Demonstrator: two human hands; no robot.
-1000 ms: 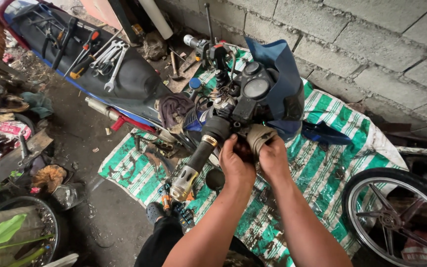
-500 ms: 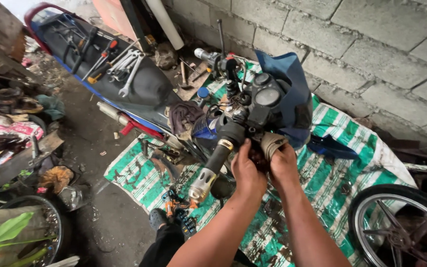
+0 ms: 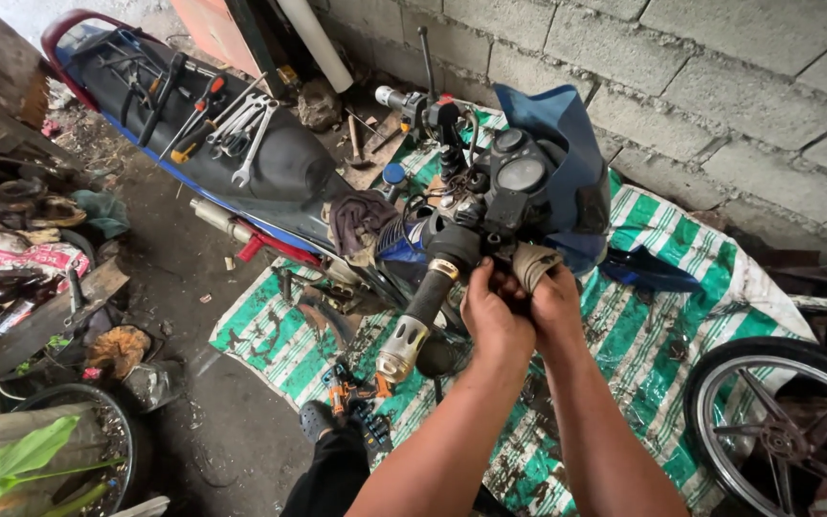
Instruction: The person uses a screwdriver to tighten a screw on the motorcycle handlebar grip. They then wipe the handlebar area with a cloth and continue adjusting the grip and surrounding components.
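The motorcycle handlebar (image 3: 452, 251) lies directly ahead of the person's two hands, its black grip (image 3: 425, 302) slanting down to the left and ending in a silver bar-end weight (image 3: 400, 352) just left of the left wrist. The left hand (image 3: 492, 311) sits right beside the inner end of the grip, fingers curled in and pressed together around a small part at the bar that is hidden by the knuckles; what exactly it pinches cannot be told. The right hand (image 3: 552, 304) touches the left, its fingers likewise bent and closed on a tan, cloth-like wrap (image 3: 533, 263) that sticks up just above it, below the round gauge (image 3: 521, 174) in the blue front cowl (image 3: 567, 144). Both hands are nearly closed, neither spread. One motorcycle is in view, lying over a green-and-white striped tarp (image 3: 662, 316); its black seat (image 3: 241, 144) carries a loose row of tools, among them several silver wrenches (image 3: 246, 129) and at least two screwdrivers with red handles (image 3: 205, 96), too crowded to count exactly. One spoked wheel (image 3: 772, 431) stands at the lower right, near the right forearm, and part of a second tyre (image 3: 98, 421) shows at the lower left beside one green leaf (image 3: 21, 460). A grey block wall (image 3: 720, 86) runs behind the bike.
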